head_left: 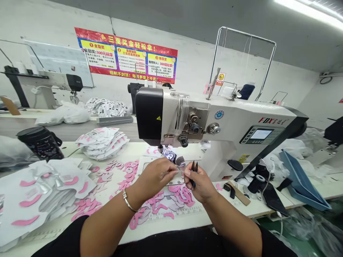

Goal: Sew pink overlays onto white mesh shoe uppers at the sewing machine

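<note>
A black flask (40, 143) stands at far left beside loose sheets (40, 192) marked with pink shapes, and a stack of white pieces (102, 143) sits nearer the middle, apparently placed within easy reach. Pink cutouts (88, 205) lie strewn across the table (171, 228) and over a ruler (174, 214). The left hand (155, 175), a metal bangle (127, 200) at its wrist, has its fingers pressed together, pinching a small clear piece (179, 167) just in front of the machine (214, 121) needle, perhaps to keep it steady and in view. The right hand (200, 182), beside that piece, curls its fingers around small black snips (194, 169), tips up, seemingly kept close to the work. A blue tray (302, 180) lies far right
</note>
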{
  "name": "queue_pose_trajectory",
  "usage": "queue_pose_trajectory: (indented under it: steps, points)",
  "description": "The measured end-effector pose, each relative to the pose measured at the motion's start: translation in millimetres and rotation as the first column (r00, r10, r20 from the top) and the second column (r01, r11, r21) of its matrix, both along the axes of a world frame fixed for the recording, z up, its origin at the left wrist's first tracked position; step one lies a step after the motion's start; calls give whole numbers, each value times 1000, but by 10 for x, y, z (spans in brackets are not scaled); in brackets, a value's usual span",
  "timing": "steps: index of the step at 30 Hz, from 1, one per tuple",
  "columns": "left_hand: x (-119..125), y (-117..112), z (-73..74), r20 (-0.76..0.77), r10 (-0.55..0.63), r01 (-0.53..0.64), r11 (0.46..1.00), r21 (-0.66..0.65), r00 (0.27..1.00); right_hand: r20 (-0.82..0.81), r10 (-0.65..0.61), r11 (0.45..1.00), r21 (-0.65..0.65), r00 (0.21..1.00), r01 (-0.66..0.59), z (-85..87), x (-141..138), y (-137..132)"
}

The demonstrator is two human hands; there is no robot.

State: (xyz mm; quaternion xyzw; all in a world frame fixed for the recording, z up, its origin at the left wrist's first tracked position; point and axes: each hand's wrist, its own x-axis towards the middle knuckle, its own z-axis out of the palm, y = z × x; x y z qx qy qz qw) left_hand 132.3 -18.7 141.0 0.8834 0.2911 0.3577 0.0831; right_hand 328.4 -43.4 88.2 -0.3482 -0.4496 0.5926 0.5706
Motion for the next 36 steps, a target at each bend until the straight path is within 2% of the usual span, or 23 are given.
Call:
queue_pose_trajectory:
  steps: [3, 6, 10, 12, 16, 21, 25, 30, 34, 36]
  points:
    - [-57, 155, 28, 46, 119, -121, 992, 37, 992, 47, -44, 999, 27, 998, 43, -6, -7, 87]
    - [-125, 338, -70, 114, 193, -210, 964, 163, 974, 104, -92, 995, 34, 990, 89, -107, -46, 170]
    - [-193, 546, -259, 178, 86, -139, 940, 312, 980, 187, -135, 991, 25, 973, 133, -350, -66, 226]
    - [-221, 610, -312, 208, 91, -161, 922, 351, 974, 225, -157, 987, 19, 962, 157, -485, -32, 231]
    - [-255, 635, -307, 274, 84, -187, 907, 378, 958, 292, -237, 970, 13, 927, 244, -731, 122, 233]
    - [-171, 652, -275, 204, -43, -59, 882, 467, 978, 330, -338, 937, 33, 881, 348, -951, 295, 318]
    - [-109, 721, -324, 77, 29, -66, 842, 536, 997, 341, -341, 935, 31, 876, 352, -1029, 330, 403]
    - [-188, 780, -364, 4, 106, -91, 828, 554, 994, 352, -331, 938, 19, 876, 347, -1033, 347, 415]
    - [-320, 861, -356, 73, 249, -235, 717, 657, 966, 357, -319, 943, 28, 878, 332, -1025, 349, 388]
    - [-355, 876, -345, 78, 244, -233, 710, 664, 967, 356, -311, 947, 37, 881, 319, -1028, 338, 387]
